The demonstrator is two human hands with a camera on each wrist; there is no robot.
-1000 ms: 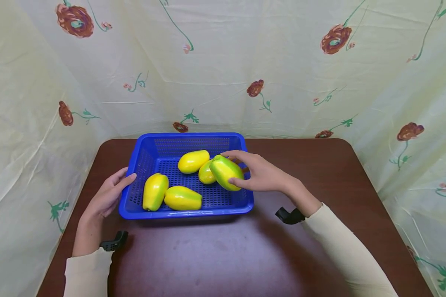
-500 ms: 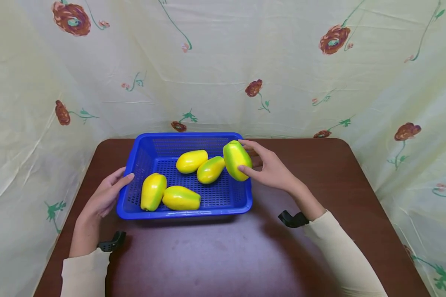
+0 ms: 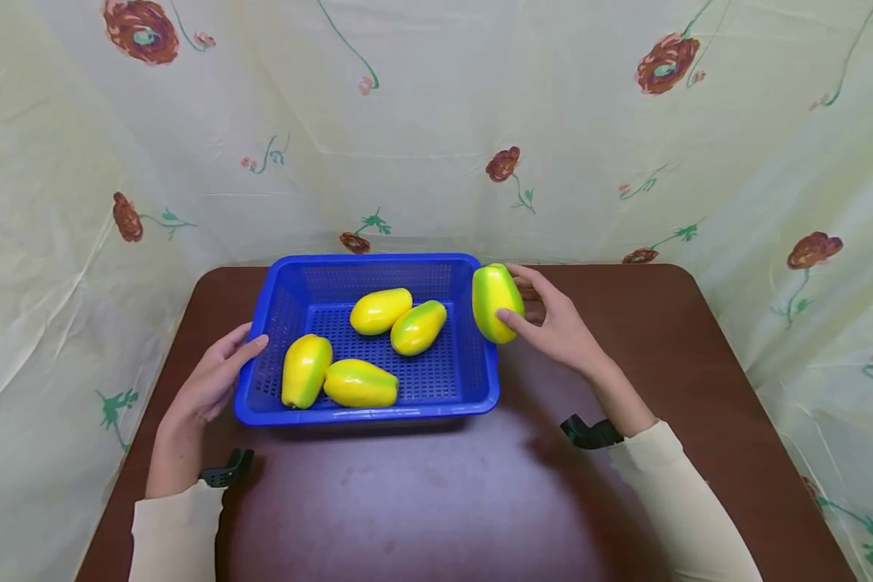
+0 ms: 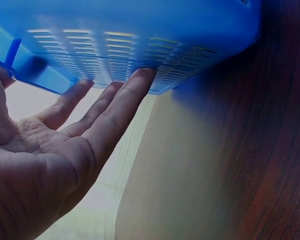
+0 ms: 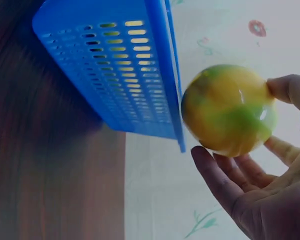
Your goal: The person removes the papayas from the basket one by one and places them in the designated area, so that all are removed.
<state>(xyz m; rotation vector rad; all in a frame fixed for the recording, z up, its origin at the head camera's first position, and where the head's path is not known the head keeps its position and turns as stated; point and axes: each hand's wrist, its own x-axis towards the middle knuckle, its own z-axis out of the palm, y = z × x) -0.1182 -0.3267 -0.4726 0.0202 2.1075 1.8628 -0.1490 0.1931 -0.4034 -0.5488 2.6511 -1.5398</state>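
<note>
A blue plastic basket [image 3: 367,418] with slotted walls stands on the table, with several yellow-green papayas [image 3: 361,383] lying on its floor. My left hand [image 3: 211,377] holds the basket's left side, thumb over the rim. In the left wrist view, the fingers [image 4: 117,107] of that hand reach up to the slotted outer wall. My right hand [image 3: 555,325] grips another papaya [image 3: 496,303] between thumb and fingers, raised at the basket's right rim. The right wrist view has this papaya [image 5: 230,110] end-on, just outside the rim, with fingertips around it.
The dark brown table [image 3: 407,501] extends in front of the basket and to its right. A pale flowered curtain [image 3: 436,121] hangs behind the table and along both sides.
The right hand has carried its papaya up and rightward, from over the basket's inside to its right rim. A papaya beneath it has come into full view. The left hand keeps its place.
</note>
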